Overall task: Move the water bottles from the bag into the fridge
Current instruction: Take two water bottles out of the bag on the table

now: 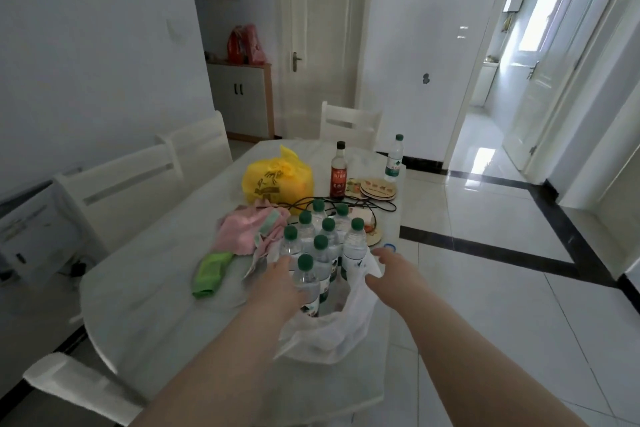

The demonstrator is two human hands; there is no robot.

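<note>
The head view looks down on a white bench (145, 291), and I take the white plastic bag (332, 333) at its near right edge as the landmark. The water bottles (322, 246) stand upright inside this bag, packed close together, their green caps above the thin plastic. No fridge is visible here.

The left hand (282, 279) is at the left side of the bag, against the nearest bottle (306, 282); its fingers are bent toward the bottle, but I cannot tell if they close on it. The right hand (389, 267) is at the right rim of the bag, and its fingers seem to pinch the film there.

I judge the bottles full, so each is rather heavy, stiff enough at the body, and smooth. The best hold is around the middle or just under the cap. The bag is soft and weak, and it may tear if it is lifted with all of them.

Left of the bag lie a green cloth (211, 274) and pink cloth (246, 230). Beyond the bag are a yellow bag (277, 180), a dark sauce bottle (338, 172) and one more water bottle (394, 159).
</note>
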